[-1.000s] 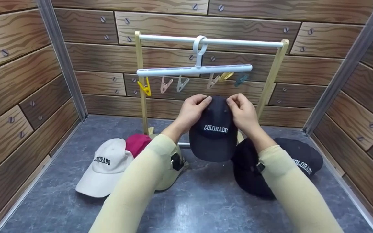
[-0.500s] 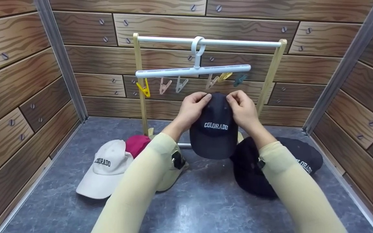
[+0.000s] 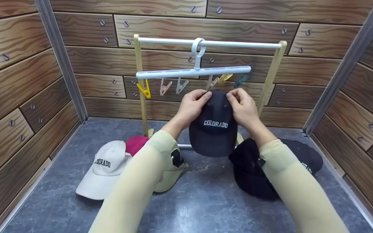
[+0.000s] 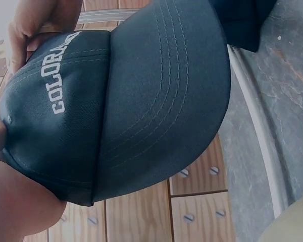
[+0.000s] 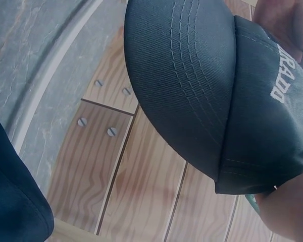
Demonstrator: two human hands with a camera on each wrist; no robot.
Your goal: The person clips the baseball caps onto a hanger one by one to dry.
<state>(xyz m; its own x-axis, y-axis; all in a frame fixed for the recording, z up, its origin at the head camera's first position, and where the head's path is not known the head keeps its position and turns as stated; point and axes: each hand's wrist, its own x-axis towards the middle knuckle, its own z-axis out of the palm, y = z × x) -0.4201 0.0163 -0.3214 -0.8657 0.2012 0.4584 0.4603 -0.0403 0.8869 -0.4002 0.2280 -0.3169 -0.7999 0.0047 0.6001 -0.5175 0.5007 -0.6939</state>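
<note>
A dark navy baseball cap [image 3: 215, 136] with white COLORADO lettering hangs brim down between my hands, its crown just below the clips. My left hand [image 3: 191, 105] pinches the crown's upper left side. On the upper right side, my right hand [image 3: 244, 105] pinches it the same way. Above the cap is a white clip hanger [image 3: 173, 72] with several pegs; a pink peg [image 3: 212, 83] and a yellow peg [image 3: 225, 78] are nearest the crown. In the left wrist view the cap's brim [image 4: 166, 91] fills the middle.
The hanger hooks over the white bar of a wooden-legged rack [image 3: 241, 44]. At left lie a cream cap [image 3: 108, 161], a red cap [image 3: 135, 144] and a beige cap [image 3: 167, 181]. At right are a black cap [image 3: 251, 181] and another dark cap [image 3: 306, 153], partly behind the sleeve.
Both hands have raised the navy cap slightly toward the pegs, while the camera view has shifted a little. The grip on the crown looks the same.
</note>
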